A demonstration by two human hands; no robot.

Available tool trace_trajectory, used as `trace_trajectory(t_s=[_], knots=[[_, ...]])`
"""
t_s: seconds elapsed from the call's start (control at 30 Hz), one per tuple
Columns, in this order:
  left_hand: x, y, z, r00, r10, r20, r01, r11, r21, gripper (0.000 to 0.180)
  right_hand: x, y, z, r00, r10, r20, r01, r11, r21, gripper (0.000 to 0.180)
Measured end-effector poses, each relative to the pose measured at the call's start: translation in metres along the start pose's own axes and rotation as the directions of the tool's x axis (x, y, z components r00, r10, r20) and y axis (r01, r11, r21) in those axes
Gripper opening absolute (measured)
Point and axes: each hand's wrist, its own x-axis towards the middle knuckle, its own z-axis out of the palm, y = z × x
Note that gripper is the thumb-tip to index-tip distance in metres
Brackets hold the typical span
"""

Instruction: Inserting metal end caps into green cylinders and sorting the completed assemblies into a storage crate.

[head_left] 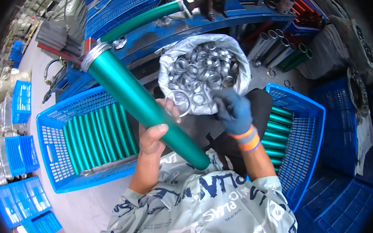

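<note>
Green tube gripped by left hand, gloved right hand pinching a ring (2 blue crates flanking).

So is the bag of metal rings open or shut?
Open: the bag's mouth is spread wide, the rings show inside, and the gloved right hand reaches it.
</note>
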Motion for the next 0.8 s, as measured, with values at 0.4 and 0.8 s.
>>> trace_trajectory(t_s=[0.4,0.8], knots=[[0.007,-0.023,-0.001,0.979,-0.191,0.076,0.185,0.980,0.072,0.068,0.008,-0.011,-0.013,0.952,0.109,0.286,-0.264,0.767,0.585,0.123],[0.006,-0.025,-0.018,0.958,-0.281,0.050,0.278,0.959,0.062,0.060,0.023,-0.030,-0.005,0.887,-0.031,0.460,-0.024,0.993,0.115,0.086]])
